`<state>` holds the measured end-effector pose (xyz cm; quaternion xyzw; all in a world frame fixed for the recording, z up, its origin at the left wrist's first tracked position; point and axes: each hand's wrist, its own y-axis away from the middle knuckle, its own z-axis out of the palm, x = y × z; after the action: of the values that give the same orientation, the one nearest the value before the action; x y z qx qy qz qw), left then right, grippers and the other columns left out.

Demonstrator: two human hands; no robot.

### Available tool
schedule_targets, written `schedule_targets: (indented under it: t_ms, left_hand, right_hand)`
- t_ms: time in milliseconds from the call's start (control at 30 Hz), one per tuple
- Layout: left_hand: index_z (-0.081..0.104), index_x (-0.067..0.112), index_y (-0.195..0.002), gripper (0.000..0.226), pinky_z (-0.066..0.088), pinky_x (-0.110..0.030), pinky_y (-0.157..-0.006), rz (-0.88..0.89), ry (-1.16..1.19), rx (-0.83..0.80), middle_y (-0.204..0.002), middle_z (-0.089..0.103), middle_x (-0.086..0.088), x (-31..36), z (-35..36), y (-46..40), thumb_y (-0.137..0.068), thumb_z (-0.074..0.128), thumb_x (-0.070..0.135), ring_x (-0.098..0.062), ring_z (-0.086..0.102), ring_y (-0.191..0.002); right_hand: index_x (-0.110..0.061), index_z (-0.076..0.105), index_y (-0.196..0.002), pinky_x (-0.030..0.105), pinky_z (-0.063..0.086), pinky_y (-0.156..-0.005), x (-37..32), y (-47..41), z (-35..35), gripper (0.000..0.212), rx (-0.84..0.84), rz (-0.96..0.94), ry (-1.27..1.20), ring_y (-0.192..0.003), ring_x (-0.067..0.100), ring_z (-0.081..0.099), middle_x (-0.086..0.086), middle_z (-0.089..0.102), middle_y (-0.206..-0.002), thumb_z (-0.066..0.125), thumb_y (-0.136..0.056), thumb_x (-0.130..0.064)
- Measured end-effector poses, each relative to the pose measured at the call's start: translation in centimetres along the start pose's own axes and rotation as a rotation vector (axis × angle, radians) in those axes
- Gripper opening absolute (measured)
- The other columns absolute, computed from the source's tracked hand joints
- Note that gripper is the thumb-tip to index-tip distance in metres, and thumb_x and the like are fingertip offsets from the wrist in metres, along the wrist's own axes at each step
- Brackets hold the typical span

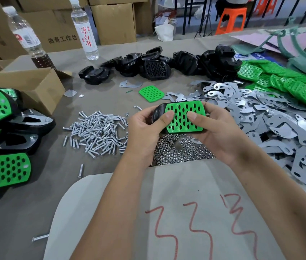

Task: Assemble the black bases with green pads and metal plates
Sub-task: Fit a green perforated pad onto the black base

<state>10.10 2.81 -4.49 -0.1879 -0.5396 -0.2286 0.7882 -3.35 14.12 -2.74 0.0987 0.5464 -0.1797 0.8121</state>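
Note:
Both hands hold one black base (157,114) with a perforated green pad (184,117) lying on top of it, above the table's middle. My left hand (146,128) grips the base's left end, thumb on the pad. My right hand (215,132) grips the right end, thumb pressed on the pad too. Loose black bases (154,69) are heaped at the back. Green pads (283,83) pile at the right, and a single pad (151,92) lies apart. Grey metal plates (272,121) spread over the right side.
A pile of screws (99,132) lies left of my hands and nuts (178,149) lie under them. Finished assemblies (0,137) stack at the left beside an open carton (36,87). Two bottles (84,29) stand behind. A paper sheet with red marks (195,212) lies near me.

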Motion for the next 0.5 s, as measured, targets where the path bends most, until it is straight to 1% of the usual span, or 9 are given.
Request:
schedule_targets:
  t_ms: [67,167,267,333,433,500]
  left_hand:
    - [0.071,-0.007,-0.115,0.036,0.061,-0.050,-0.087,-0.011,0.033,-0.024,-0.108,0.074,-0.027,0.20,0.01,-0.01,-0.083,0.078,0.006,-0.033,0.073,-0.093]
    - [0.069,-0.008,-0.117,0.046,0.063,-0.042,-0.080,-0.033,0.083,-0.070,-0.107,0.074,-0.025,0.44,-0.14,0.06,-0.077,0.079,0.013,-0.030,0.073,-0.091]
    - [0.072,-0.002,-0.112,0.035,0.062,-0.036,-0.076,-0.031,0.090,-0.124,-0.101,0.076,-0.016,0.38,-0.51,0.07,-0.081,0.081,0.012,-0.024,0.074,-0.088]
    - [0.072,-0.002,-0.111,0.035,0.062,-0.032,-0.072,-0.020,0.091,-0.132,-0.097,0.077,-0.012,0.34,-0.49,0.15,-0.081,0.080,0.013,-0.021,0.074,-0.086]
    - [0.070,-0.006,-0.112,0.038,0.063,-0.036,-0.076,-0.009,0.076,-0.092,-0.099,0.077,-0.015,0.31,-0.24,0.18,-0.079,0.079,0.011,-0.024,0.074,-0.087]
    - [0.071,-0.006,-0.112,0.038,0.063,-0.040,-0.079,-0.002,0.067,-0.059,-0.103,0.076,-0.020,0.19,-0.06,0.17,-0.079,0.078,0.012,-0.028,0.073,-0.090]
  right_hand:
    - [0.009,0.054,-0.135,0.050,0.058,-0.099,0.01,0.13,-0.14,0.058,-0.021,-0.012,-0.001,-0.118,0.042,0.067,0.027,0.067,-0.128,0.074,-0.087,-0.017]
    - [0.007,0.057,-0.134,0.046,0.060,-0.096,-0.05,0.25,-0.10,0.061,-0.053,-0.019,-0.006,-0.117,0.039,0.068,0.025,0.069,-0.128,0.074,-0.084,-0.023]
    - [0.004,0.062,-0.130,0.040,0.061,-0.090,-0.14,0.27,-0.08,0.054,-0.063,-0.016,-0.012,-0.115,0.037,0.070,0.023,0.070,-0.126,0.072,-0.085,-0.024]
    - [0.000,0.066,-0.126,0.037,0.061,-0.088,-0.15,0.28,-0.18,0.049,-0.075,-0.009,-0.017,-0.114,0.036,0.071,0.022,0.071,-0.124,0.072,-0.085,-0.026]
    - [-0.005,0.071,-0.121,0.032,0.061,-0.084,-0.15,0.28,-0.25,0.039,-0.094,0.006,-0.036,-0.113,0.034,0.072,0.020,0.073,-0.122,0.071,-0.087,-0.025]
    - [-0.005,0.071,-0.122,0.032,0.060,-0.085,-0.16,0.22,-0.24,0.037,-0.111,0.012,-0.044,-0.114,0.034,0.071,0.020,0.073,-0.122,0.070,-0.089,-0.023]
